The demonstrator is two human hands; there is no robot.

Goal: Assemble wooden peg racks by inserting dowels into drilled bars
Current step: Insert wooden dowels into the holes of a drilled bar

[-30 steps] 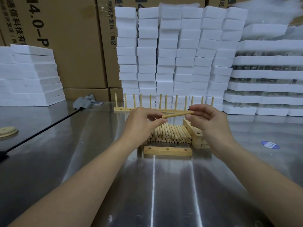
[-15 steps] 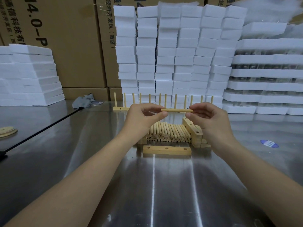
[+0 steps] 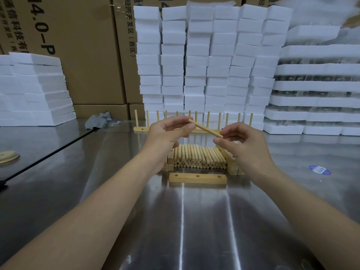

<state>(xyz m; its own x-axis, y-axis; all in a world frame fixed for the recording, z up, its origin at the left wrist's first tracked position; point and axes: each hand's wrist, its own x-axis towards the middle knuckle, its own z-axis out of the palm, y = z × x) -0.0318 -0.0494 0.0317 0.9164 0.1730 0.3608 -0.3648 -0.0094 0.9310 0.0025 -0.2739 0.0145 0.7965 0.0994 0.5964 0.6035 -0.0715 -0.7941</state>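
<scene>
Pale dowel (image 3: 205, 128), seemingly smooth, slants, pinched by left hand (image 3: 167, 135) and right hand (image 3: 243, 146).

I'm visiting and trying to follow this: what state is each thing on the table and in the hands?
Dowel: in the air, tilted, pinched at both ends.
Left hand: pinches the dowel's higher end.
Right hand: pinches its lower end.
Bar: flat on the table, three holes empty.
Dowel pile: stacked lying down behind the bar.
Rack: standing at the back, pegs upright.
Cloth: crumpled.
</scene>
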